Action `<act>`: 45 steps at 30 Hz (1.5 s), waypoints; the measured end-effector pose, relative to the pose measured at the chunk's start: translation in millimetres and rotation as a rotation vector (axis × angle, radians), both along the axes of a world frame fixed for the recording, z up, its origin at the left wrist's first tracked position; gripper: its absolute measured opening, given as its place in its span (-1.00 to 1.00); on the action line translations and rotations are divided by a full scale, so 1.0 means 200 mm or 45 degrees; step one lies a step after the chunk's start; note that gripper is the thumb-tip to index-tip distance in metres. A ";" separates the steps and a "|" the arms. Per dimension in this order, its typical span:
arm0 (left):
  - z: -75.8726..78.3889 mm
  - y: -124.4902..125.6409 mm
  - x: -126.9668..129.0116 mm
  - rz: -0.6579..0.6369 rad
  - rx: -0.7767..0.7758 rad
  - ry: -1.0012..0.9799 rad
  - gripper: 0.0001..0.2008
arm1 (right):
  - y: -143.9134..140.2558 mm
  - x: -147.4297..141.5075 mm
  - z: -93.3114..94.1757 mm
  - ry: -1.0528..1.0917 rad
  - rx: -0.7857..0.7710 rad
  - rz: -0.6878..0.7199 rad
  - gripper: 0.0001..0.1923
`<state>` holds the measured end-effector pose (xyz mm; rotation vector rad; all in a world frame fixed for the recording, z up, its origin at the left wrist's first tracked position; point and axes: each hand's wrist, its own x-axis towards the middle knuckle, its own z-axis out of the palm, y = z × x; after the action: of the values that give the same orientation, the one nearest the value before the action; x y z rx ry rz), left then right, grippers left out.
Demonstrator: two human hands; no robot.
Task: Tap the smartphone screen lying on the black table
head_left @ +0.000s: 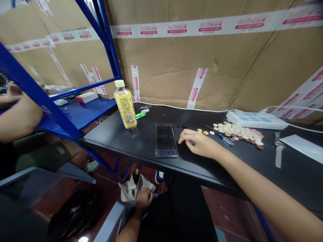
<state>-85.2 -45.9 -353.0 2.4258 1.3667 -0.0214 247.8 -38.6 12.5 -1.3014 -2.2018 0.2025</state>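
1. Left hand [144,199], low; whether its fingers grip anything, I cannot tell.
2. Black tabletop [141,145]: phone [165,141] flat near the front edge, right hand [195,141] just beside it, fingers curled, thumb apart.
3. Blue frame [109,43] at left; taped cardboard wall [161,53] behind.

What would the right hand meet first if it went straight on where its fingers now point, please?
The right hand would probably meet the phone first, though how high the fingers sit above the table is unclear.

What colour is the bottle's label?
The label is mostly yellow, best seen in the head view.
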 end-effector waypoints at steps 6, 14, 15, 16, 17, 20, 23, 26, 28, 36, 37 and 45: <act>-0.01 0.00 0.00 0.000 -0.005 -0.012 -0.65 | 0.00 0.00 0.00 0.002 -0.014 -0.004 -0.60; 0.01 0.00 0.00 0.000 -0.017 -0.026 -0.65 | 0.00 0.00 0.00 0.004 -0.003 -0.001 -0.60; 0.01 0.00 0.00 0.000 -0.018 -0.027 -0.66 | 0.00 0.00 0.00 0.003 -0.002 -0.001 -0.60; 0.01 0.00 0.00 0.001 -0.018 -0.027 -0.66 | 0.00 0.00 0.00 0.002 -0.003 0.000 -0.60; 0.01 0.00 0.00 0.004 -0.018 -0.027 -0.66 | 0.00 0.00 0.00 0.001 -0.004 0.000 -0.60; 0.02 0.00 0.00 0.008 -0.013 -0.029 -0.66 | 0.00 0.00 0.00 0.007 -0.010 -0.002 -0.60; 0.02 -0.01 0.00 0.007 -0.010 -0.030 -0.66 | 0.00 -0.01 0.01 0.012 -0.001 -0.006 -0.62; 0.02 -0.01 0.00 0.005 -0.008 -0.024 -0.67 | 0.00 -0.01 0.01 0.003 0.004 -0.003 -0.62; 0.02 0.00 0.00 0.001 -0.007 -0.021 -0.67 | 0.00 0.00 0.00 0.005 -0.004 -0.002 -0.61; 0.00 0.00 0.00 -0.004 -0.006 -0.025 -0.67 | 0.00 0.00 0.00 0.018 -0.034 0.003 -0.60; 0.00 0.00 0.00 -0.004 -0.005 -0.025 -0.66 | 0.00 0.00 0.00 0.019 -0.038 0.004 -0.60; 0.01 0.00 0.00 -0.001 0.000 -0.017 -0.67 | 0.00 0.00 -0.01 0.039 -0.041 0.005 -0.61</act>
<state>-85.6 -46.3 -350.8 2.4220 1.3597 -0.0053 248.5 -38.5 11.5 -1.3030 -2.1842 0.2590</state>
